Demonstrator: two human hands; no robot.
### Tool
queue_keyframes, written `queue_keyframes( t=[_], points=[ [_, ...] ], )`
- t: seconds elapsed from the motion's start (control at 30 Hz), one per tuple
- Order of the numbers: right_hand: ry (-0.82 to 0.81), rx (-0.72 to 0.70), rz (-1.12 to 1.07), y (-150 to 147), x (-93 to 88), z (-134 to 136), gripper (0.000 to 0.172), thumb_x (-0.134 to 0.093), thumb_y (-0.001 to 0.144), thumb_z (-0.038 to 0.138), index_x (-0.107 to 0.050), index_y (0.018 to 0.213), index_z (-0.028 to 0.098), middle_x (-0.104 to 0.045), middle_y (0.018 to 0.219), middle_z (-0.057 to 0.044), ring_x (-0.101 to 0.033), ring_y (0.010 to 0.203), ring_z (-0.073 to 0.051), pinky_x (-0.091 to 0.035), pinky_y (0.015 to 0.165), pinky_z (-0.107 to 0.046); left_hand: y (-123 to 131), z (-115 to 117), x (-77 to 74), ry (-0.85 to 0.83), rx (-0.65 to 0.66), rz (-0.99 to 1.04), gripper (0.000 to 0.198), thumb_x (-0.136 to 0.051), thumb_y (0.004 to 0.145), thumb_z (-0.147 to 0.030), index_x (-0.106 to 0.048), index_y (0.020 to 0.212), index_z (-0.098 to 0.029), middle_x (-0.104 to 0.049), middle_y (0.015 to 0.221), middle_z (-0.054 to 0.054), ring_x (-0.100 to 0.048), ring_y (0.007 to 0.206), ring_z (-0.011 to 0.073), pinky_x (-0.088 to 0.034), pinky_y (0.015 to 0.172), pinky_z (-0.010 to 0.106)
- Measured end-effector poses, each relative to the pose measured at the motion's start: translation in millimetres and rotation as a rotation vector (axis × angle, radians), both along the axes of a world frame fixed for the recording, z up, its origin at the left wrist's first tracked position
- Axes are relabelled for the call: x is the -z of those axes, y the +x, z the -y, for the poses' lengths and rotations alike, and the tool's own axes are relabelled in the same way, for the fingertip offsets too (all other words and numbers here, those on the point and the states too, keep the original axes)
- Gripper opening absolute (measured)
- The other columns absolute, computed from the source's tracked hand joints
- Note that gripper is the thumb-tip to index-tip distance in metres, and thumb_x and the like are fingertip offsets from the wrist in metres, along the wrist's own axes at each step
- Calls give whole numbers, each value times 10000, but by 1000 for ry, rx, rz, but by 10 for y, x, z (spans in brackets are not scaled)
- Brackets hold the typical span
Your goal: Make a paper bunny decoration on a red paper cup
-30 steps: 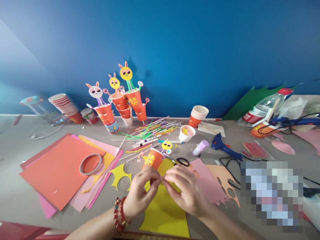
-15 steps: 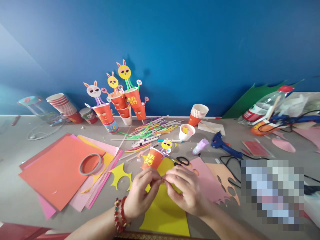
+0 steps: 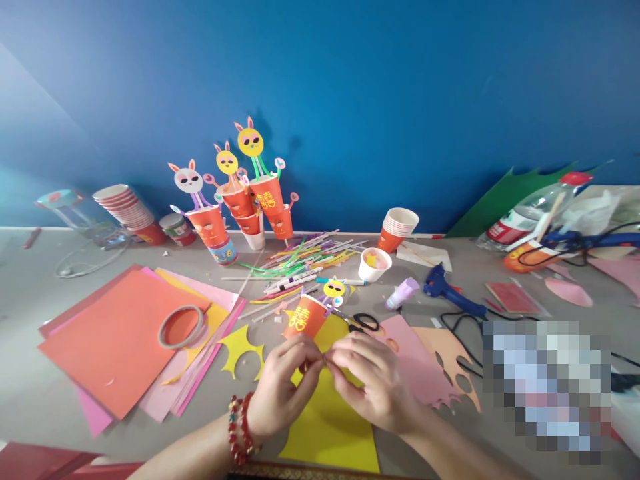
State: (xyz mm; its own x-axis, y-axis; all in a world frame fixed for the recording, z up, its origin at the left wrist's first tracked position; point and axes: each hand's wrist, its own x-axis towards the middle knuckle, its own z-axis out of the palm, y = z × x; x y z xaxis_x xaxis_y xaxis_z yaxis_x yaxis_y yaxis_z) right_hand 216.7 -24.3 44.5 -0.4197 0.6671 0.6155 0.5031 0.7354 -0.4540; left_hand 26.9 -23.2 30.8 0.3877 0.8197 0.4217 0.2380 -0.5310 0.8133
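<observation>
My left hand [image 3: 289, 377] and my right hand [image 3: 369, 379] meet above a yellow paper sheet [image 3: 330, 423]. The fingertips of both are pinched together around something too small to make out. Just beyond my left hand, a red paper cup [image 3: 306, 316] leans to one side, with a small yellow face figure [image 3: 334, 289] on purple stems at its rim. Yellow paper with round cut-outs [image 3: 234, 350] lies left of my left hand. Black-handled scissors [image 3: 366, 323] rest beyond my right hand, close to pink paper [image 3: 413, 360].
Stacked coloured paper [image 3: 115, 340] and a tape roll [image 3: 163, 333] lie left. Cup figures [image 3: 207, 227] stand behind, near coloured stems [image 3: 300, 257]. A white cup [image 3: 374, 268], a glue gun [image 3: 450, 293] with black cable and a plastic bottle [image 3: 520, 213] are at the right.
</observation>
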Motion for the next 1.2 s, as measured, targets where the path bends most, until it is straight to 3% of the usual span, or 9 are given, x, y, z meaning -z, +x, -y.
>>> queue_keyframes(
  t=[0.77, 1.2],
  points=[
    [-120, 0, -89, -5, 45, 17, 123, -557, 881, 98, -578, 857, 217, -655, 791, -39, -602, 728, -186, -473, 685, -315, 11, -2, 7, -4, -7, 7, 139, -497, 908, -71, -537, 852, -192, -573, 784, 18, -545, 714, 137, -440, 669, 236],
    [-126, 10, -121, 12, 64, 6, 158, -554, 864, 67, -542, 862, 224, -637, 782, -30, -593, 731, -182, -460, 675, -303, -3, -25, -15, -119, 13, 70, 151, -496, 913, -94, -546, 801, -184, -631, 796, 32, -591, 744, 151, -457, 713, 253]
  ],
)
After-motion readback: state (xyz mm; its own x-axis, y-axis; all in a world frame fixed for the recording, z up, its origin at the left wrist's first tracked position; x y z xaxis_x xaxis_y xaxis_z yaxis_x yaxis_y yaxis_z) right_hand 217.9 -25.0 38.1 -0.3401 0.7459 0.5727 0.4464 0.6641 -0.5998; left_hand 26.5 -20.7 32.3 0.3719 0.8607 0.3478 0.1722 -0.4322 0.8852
